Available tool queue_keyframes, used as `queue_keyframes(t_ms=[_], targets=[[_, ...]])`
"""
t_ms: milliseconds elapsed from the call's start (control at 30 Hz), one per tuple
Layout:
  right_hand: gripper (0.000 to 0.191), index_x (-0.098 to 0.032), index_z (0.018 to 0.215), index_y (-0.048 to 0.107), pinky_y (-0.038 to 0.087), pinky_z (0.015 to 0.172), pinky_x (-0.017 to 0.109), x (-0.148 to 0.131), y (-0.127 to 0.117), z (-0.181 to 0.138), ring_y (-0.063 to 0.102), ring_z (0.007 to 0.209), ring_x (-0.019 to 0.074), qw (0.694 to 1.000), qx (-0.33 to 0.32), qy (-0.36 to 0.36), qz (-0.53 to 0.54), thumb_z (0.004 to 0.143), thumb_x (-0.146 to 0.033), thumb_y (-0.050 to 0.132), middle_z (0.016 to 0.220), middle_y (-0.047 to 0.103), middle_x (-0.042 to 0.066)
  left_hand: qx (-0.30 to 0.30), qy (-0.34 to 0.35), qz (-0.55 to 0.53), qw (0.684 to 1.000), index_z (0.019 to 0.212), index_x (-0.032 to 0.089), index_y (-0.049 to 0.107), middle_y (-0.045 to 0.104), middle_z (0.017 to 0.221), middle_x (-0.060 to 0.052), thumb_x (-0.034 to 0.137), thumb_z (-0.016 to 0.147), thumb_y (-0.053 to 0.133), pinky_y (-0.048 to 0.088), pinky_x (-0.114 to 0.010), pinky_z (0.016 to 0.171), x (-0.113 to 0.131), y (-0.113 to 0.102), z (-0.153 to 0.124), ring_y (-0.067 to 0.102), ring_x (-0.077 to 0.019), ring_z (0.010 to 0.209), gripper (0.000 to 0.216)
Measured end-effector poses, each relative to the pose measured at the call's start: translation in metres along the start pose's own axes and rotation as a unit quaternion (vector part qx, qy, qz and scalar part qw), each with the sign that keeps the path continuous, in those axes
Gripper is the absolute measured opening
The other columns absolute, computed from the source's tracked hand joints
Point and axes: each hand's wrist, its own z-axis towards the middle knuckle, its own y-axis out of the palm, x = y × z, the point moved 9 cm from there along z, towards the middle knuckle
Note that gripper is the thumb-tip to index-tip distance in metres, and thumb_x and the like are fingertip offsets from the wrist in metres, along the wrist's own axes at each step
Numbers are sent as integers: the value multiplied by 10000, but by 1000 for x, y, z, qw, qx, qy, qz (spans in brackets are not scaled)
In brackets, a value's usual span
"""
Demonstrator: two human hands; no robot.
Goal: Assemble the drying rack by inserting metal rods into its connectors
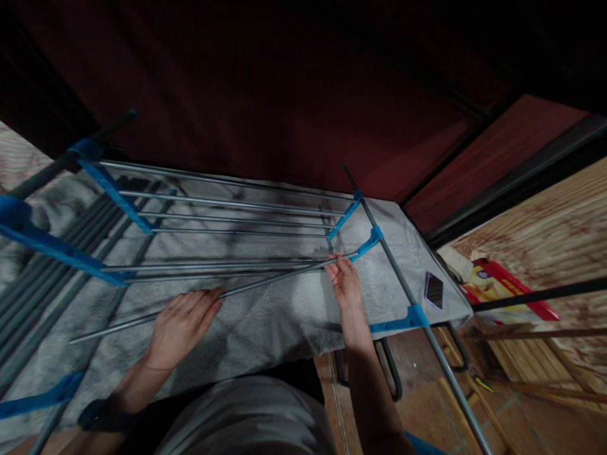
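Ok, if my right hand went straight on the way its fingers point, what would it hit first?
The right hand pinches the rod at its fingertips; straight past that, probably the blue bracket, though depth is unclear.

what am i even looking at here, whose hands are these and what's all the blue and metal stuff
There is only one picture, taken by a camera worn on a person's head. It looks forward and down, so the two bare arms coming up from the bottom edge belong to the wearer.

The metal and blue frame is a drying rack, thin metal rods joined by blue plastic joints. It lies on a grey towel spread over the surface.

One loose rod runs at a slant across the towel. The left hand lies on it, fingers stretched out. The right hand pinches the far end, close to a blue joint.

A dark phone lies on the towel's right corner. Beyond it is a red and yellow packet. The background is too dark to make out.
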Motion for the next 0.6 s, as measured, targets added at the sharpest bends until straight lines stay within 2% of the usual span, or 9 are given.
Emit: queue_keyframes(t_ms=[300, 600], targets=[[132, -249, 882, 718, 646, 785, 256, -6, 4, 8, 752, 864, 139, 1000, -6, -3, -5, 834, -257, 841, 905, 791, -22, 6, 32, 58, 998, 1240, 233, 686, 763, 912, -23, 277, 1077, 584, 537, -374, 811, 12, -8, 14, 718, -235, 817, 198], [154, -237, 884, 715, 656, 788, 263, -8, 1, 9, 752, 828, 136, 1000, -2, 0, -5, 822, -253, 855, 903, 793, -8, 13, 48, 70, 996, 1249, 243, 676, 773, 919, -29, 243, 1069, 580, 539, -379, 813, 16, -12, 23, 720, -244, 815, 204]])
